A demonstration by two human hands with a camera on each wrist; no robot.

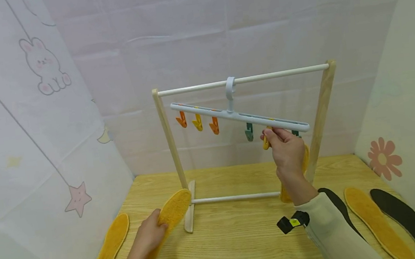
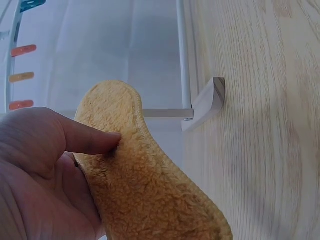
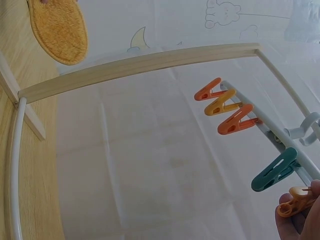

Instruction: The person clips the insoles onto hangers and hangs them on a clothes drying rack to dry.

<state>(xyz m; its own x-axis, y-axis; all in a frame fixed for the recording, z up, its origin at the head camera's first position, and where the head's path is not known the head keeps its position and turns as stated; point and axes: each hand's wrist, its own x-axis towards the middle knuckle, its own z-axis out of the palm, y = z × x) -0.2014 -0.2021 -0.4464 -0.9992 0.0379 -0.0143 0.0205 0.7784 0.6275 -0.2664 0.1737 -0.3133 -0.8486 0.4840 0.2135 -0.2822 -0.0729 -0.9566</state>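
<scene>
My left hand (image 1: 151, 232) grips a fuzzy yellow insole (image 1: 175, 209) near its middle in the head view; in the left wrist view the thumb lies on its fleecy face. With my right hand (image 1: 289, 149) I pinch a yellow clip (image 1: 266, 141) under the pale blue clip hanger (image 1: 205, 110). The hanger tilts down to the right. To the left of that hand are a green clip (image 1: 249, 133), two orange clips and another yellow clip. A second yellow insole (image 1: 285, 194) is partly hidden behind my right hand and wrist, below the hanger's right end.
The hanger's hook sits over the white top bar (image 1: 282, 74) of a wooden-legged rack on the wood-grain table (image 1: 240, 237). One yellow insole (image 1: 107, 252) lies at the left. At the right lie another yellow insole (image 1: 376, 223) and two black insoles (image 1: 408, 217), one partly behind my sleeve.
</scene>
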